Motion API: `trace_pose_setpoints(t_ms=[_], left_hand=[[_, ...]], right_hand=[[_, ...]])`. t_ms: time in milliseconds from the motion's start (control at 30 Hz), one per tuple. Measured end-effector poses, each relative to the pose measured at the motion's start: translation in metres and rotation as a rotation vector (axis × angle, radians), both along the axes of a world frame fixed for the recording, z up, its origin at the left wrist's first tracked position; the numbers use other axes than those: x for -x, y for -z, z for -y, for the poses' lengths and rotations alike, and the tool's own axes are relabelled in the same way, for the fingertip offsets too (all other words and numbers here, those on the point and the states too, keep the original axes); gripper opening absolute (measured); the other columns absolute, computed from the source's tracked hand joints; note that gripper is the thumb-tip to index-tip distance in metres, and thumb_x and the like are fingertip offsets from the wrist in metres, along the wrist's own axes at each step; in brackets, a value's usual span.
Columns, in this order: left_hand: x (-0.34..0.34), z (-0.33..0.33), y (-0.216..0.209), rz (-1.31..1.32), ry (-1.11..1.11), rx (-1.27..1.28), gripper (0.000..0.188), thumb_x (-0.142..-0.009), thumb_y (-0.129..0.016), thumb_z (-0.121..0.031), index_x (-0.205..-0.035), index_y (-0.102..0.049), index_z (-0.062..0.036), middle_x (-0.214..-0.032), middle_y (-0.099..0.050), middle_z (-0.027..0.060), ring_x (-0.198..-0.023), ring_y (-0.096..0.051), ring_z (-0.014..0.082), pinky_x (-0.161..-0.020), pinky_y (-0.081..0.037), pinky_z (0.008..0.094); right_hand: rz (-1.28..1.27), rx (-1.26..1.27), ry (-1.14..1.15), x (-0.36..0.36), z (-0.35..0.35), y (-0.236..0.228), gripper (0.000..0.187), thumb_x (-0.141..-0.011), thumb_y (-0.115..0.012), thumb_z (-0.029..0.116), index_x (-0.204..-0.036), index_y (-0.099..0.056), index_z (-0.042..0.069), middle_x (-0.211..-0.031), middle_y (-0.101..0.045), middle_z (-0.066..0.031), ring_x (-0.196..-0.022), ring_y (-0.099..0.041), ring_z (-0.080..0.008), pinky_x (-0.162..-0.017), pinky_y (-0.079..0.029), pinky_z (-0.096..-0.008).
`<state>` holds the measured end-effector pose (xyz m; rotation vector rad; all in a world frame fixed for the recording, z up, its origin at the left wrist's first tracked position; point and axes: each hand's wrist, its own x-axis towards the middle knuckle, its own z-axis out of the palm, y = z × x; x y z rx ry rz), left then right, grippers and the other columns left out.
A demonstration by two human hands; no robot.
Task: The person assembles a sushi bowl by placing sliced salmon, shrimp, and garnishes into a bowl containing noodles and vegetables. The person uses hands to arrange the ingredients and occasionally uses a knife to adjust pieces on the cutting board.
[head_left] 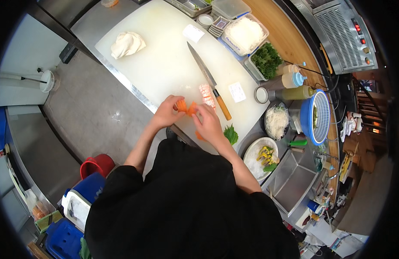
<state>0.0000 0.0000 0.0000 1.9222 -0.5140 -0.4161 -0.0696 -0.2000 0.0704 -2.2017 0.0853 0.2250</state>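
Note:
Near the front edge of the white cutting board [143,73], my left hand [167,114] is closed on orange salmon slices [181,105]. Facing it, my right hand [209,124] pinches another orange salmon slice [192,108], close beside the first ones. Just beyond the right fingers lies a pink-and-white sliced piece [206,96] that looks like fish. A long knife [204,71] with a wooden handle rests to its right, blade pointing away. Partly hidden by my right hand is more orange flesh [200,136]. A green serrated leaf [231,134] sits right of my right wrist.
A crumpled white cloth [127,45] lies far left on the board. Along the right stand a tub of white shreds [246,34], green leaves [267,60], squeeze bottles [292,80], a blue basket [319,117], a plate with yellow-green garnish [253,155] and a metal sink [292,179].

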Motion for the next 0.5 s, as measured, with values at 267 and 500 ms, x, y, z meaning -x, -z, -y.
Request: trace_pose_setpoints(t_ms=[267,500], left_hand=[[-0.027,-0.008,-0.015,-0.157,0.085,0.037,0.059,-0.08,-0.078,-0.005,-0.136,-0.059,-0.008,-0.105,-0.066,0.0084,-0.075,-0.057,0.0124,-0.07,-0.052,0.0288],[-0.029,0.0,-0.022,-0.319,0.039,0.003,0.039,-0.08,-0.079,-0.004,-0.116,-0.069,0.0006,-0.086,-0.069,0.0046,-0.078,-0.06,0.0104,-0.074,-0.053,0.0284]], right_hand=[[0.375,0.339,-0.209,-0.019,-0.009,0.019,0.041,-0.078,-0.079,0.024,-0.111,-0.067,0.002,-0.112,-0.062,-0.0132,-0.114,-0.048,-0.034,-0.098,-0.039,-0.046],[0.236,0.441,-0.15,-0.034,-0.025,0.034,0.036,-0.074,-0.081,0.026,-0.097,-0.066,0.003,-0.097,-0.066,-0.0115,-0.106,-0.05,-0.0321,-0.093,-0.036,-0.0443]])
